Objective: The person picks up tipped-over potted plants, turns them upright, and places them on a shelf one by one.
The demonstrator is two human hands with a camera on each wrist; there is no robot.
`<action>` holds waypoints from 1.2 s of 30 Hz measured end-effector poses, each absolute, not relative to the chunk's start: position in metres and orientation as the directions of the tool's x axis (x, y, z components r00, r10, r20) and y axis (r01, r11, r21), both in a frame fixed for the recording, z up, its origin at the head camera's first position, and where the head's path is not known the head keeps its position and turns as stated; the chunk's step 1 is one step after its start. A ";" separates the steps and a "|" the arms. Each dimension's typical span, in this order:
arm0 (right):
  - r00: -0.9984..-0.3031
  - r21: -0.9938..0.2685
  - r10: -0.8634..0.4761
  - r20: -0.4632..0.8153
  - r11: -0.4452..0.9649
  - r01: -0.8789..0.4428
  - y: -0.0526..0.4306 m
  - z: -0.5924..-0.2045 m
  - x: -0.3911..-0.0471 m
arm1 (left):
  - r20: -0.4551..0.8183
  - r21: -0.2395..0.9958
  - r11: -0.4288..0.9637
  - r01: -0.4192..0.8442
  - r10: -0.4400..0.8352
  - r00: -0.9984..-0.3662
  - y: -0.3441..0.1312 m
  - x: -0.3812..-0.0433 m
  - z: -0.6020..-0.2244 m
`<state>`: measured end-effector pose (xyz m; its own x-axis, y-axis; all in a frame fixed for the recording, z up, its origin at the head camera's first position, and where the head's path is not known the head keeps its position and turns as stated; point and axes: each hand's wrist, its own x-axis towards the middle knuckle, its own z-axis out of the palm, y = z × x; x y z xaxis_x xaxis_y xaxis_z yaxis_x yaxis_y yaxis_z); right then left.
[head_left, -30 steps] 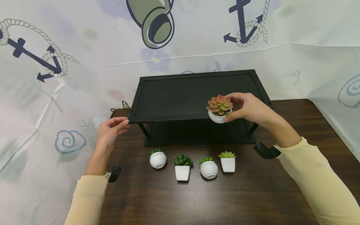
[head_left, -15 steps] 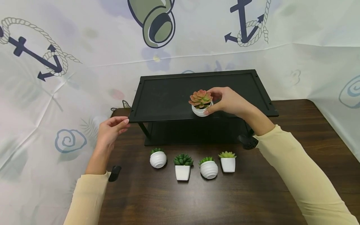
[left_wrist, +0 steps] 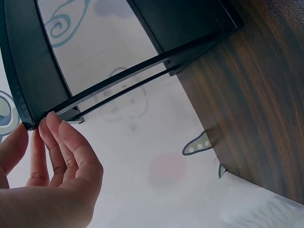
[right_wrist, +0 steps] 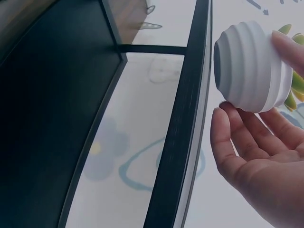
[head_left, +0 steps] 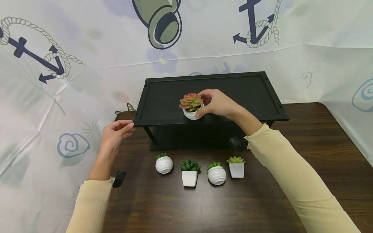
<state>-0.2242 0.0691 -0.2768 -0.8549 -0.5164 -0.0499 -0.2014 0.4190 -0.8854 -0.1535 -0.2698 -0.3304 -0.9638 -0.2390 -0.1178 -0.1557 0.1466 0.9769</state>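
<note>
My right hand [head_left: 218, 103] grips a white ribbed pot with a reddish-green succulent [head_left: 191, 105], thumb on the near side. In the right wrist view the pot's base [right_wrist: 247, 66] is held a little apart from the top board of a black two-tier shelf [head_left: 239, 90]. At the shelf's front left corner my left hand [head_left: 115, 134] pinches the top board. The left wrist view has its thumb [left_wrist: 12, 147] on one side of that corner and the fingertips on the other.
Several small white-potted succulents stand in front of the shelf on the dark wooden table [head_left: 204, 210]: one at the left [head_left: 164, 164], a dark green one [head_left: 189, 173], a round ribbed pot [head_left: 216, 174] and a square pot [head_left: 236, 167]. A patterned white cloth [head_left: 96, 38] hangs behind.
My right hand has carried the potted succulent leftward over the shelf's front part, from its right side to nearer the middle. My left hand has stayed at the corner.
</note>
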 end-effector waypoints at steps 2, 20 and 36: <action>-0.852 -0.890 -0.521 -0.051 0.411 -0.198 0.064 -0.277 -0.225 | -0.118 0.977 0.148 -0.156 -0.238 -0.964 -0.270 -0.153 -0.331; -0.846 -0.906 -0.530 -0.066 0.387 -0.172 0.026 -0.280 -0.233 | -0.121 0.972 0.169 -0.164 -0.237 -0.964 -0.270 -0.154 -0.329; -0.848 -0.902 -0.529 -0.038 0.384 -0.199 -0.009 -0.283 -0.235 | -0.122 0.970 0.176 -0.167 -0.241 -0.963 -0.270 -0.154 -0.329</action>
<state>-0.2354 -0.0087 -0.2827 -0.8478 -0.5290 -0.0380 -0.1989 0.3836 -0.9018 -0.1538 -0.2702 -0.3294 -0.9627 -0.2415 -0.1217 -0.1667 0.1756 0.9703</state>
